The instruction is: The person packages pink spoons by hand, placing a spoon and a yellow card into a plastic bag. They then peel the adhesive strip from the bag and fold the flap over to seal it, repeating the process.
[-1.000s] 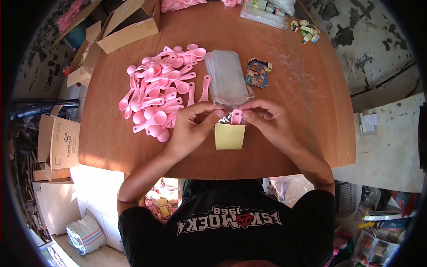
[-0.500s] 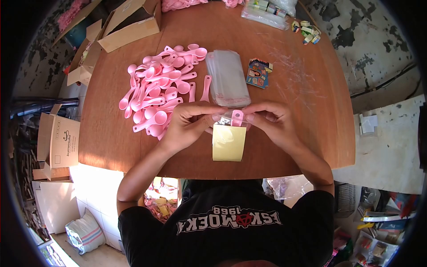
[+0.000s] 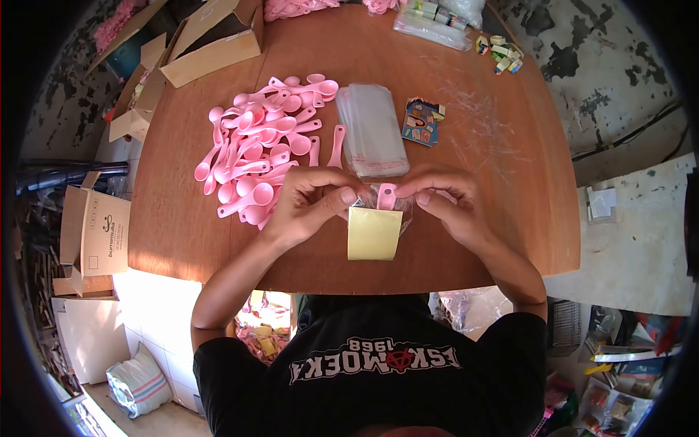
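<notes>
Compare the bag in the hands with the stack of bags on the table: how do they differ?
The held bag carries a yellow card and a pink spoon; the stack of bags looks empty. The held bag is pinched at its top by the left hand and right hand; the stack of bags lies flat and untouched beyond them. Both are clear plastic.

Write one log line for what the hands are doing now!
left hand: pinches small bag | right hand: pinches small bag | with: pink spoon, yellow card | beside: spoon pile, bag stack
</notes>
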Demonstrator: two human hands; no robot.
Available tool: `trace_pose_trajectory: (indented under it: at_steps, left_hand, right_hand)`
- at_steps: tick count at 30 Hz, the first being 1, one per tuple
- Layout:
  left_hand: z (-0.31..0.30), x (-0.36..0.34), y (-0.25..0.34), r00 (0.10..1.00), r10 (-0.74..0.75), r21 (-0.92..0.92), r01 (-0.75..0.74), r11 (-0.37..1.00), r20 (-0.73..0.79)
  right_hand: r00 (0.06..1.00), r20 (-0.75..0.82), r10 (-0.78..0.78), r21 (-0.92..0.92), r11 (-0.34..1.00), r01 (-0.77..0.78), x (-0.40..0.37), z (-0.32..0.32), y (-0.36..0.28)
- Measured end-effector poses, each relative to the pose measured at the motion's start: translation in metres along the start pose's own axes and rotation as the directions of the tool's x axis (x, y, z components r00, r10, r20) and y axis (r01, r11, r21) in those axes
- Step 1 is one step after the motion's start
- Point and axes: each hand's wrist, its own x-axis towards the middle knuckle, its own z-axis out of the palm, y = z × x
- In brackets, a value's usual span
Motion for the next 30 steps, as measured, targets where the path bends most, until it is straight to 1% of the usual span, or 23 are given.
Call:
trace_pose_trajectory:
  at_steps: [2,3,4,6,9,10,13,14,16,17,18,19,20,21,22,23,24,25,26,27,28,29,30]
  left_hand:
    - [0.002,0.001,-0.004,0.993,0.116,0.315,-0.099,0.944,-0.037]
    - [0.004,0.001,-0.004,0.992,0.117,0.314,-0.100,0.944,-0.036]
    - [0.007,0.001,-0.004,0.995,0.078,0.302,-0.056,0.952,-0.063]
    - [0.007,0.000,-0.003,0.995,0.041,0.289,-0.014,0.957,-0.089]
    - [0.003,-0.006,0.000,0.995,0.061,0.277,-0.035,0.960,-0.085]
    - [0.002,-0.011,0.003,0.996,0.018,0.278,0.005,0.961,-0.082]
    - [-0.003,-0.034,0.013,0.994,-0.030,0.282,0.059,0.958,-0.104]
    - [-0.005,-0.045,0.018,0.991,-0.037,0.284,0.073,0.956,-0.128]
    - [-0.015,-0.084,0.042,0.976,0.036,0.433,0.063,0.899,-0.216]
    - [-0.026,-0.109,0.054,0.951,0.207,0.520,-0.059,0.852,-0.231]
    - [-0.040,-0.141,0.058,0.870,0.407,0.537,-0.209,0.817,-0.279]
    - [-0.052,-0.180,0.065,0.758,0.503,0.533,-0.246,0.810,-0.415]
    - [-0.070,-0.225,0.069,0.600,0.622,0.593,-0.282,0.754,-0.504]
    - [-0.081,-0.267,0.074,0.451,0.656,0.613,-0.261,0.745,-0.605]
    - [-0.090,-0.302,0.077,0.285,0.692,0.673,-0.180,0.718,-0.663]
    - [-0.095,-0.330,0.074,0.047,0.670,0.665,-0.089,0.741,-0.741]
    - [-0.107,-0.370,0.057,-0.099,0.657,0.660,0.002,0.751,-0.747]
    - [-0.096,-0.371,0.042,-0.274,0.620,0.601,0.157,0.783,-0.735]
    - [-0.099,-0.395,0.016,-0.375,0.533,0.474,0.243,0.846,-0.759]
    - [-0.122,-0.443,-0.029,-0.422,0.467,0.384,0.271,0.883,-0.777]
    - [-0.142,-0.477,-0.081,-0.433,0.438,0.326,0.312,0.893,-0.788]
    - [-0.148,-0.489,-0.126,-0.417,0.367,0.180,0.423,0.888,-0.832]
    - [-0.149,-0.486,-0.151,-0.435,0.143,-0.096,0.483,0.870,-0.889]
  right_hand:
    - [0.998,-0.039,0.040,0.082,0.996,-0.037,-0.001,0.009,-0.001]
    - [0.994,-0.073,0.083,0.165,0.984,-0.070,-0.001,0.014,-0.002]
    - [0.994,-0.073,0.083,0.165,0.984,-0.070,0.000,0.015,-0.001]
    - [0.995,-0.095,0.032,-0.011,0.999,-0.033,0.001,0.018,0.002]
    - [0.992,-0.106,0.068,0.013,0.998,-0.068,-0.003,0.027,0.000]
    - [0.992,-0.104,0.067,0.012,0.998,-0.066,-0.003,0.029,0.000]
    - [0.995,0.083,0.055,-0.022,0.998,-0.053,-0.004,0.030,-0.001]
    - [0.995,0.086,0.054,-0.022,0.998,-0.052,-0.005,0.032,-0.003]
    - [0.983,0.143,0.112,-0.022,0.994,-0.110,-0.006,0.035,-0.012]
    - [0.984,0.149,0.093,-0.021,0.996,-0.091,-0.004,0.034,-0.017]
    - [0.985,0.149,0.091,-0.020,0.996,-0.090,-0.005,0.031,-0.015]
    - [0.990,0.109,0.091,-0.010,0.996,-0.090,-0.006,0.026,-0.013]
    - [0.993,0.069,0.091,0.000,0.996,-0.091,-0.006,0.021,-0.011]
    - [0.995,0.019,0.101,0.059,0.993,-0.102,-0.005,0.018,-0.010]
    - [0.995,0.019,0.102,0.060,0.993,-0.103,-0.002,0.011,-0.008]
    - [0.994,-0.030,0.105,-0.021,0.994,-0.106,0.001,0.004,-0.004]
    - [0.991,-0.079,0.104,-0.101,0.989,-0.112,0.005,-0.003,0.001]
    - [0.989,-0.129,0.075,-0.131,0.987,-0.092,0.009,-0.007,0.008]
    - [0.989,-0.125,0.077,-0.128,0.987,-0.093,0.012,-0.011,0.015]
    - [0.987,-0.145,0.072,-0.198,0.975,-0.100,0.015,-0.015,0.021]
    - [0.984,-0.164,0.064,-0.267,0.958,-0.107,0.018,-0.017,0.024]
    - [0.978,-0.205,0.044,-0.351,0.929,-0.115,0.023,-0.014,0.026]
    - [0.979,-0.198,0.044,-0.349,0.930,-0.112,0.027,-0.014,0.031]
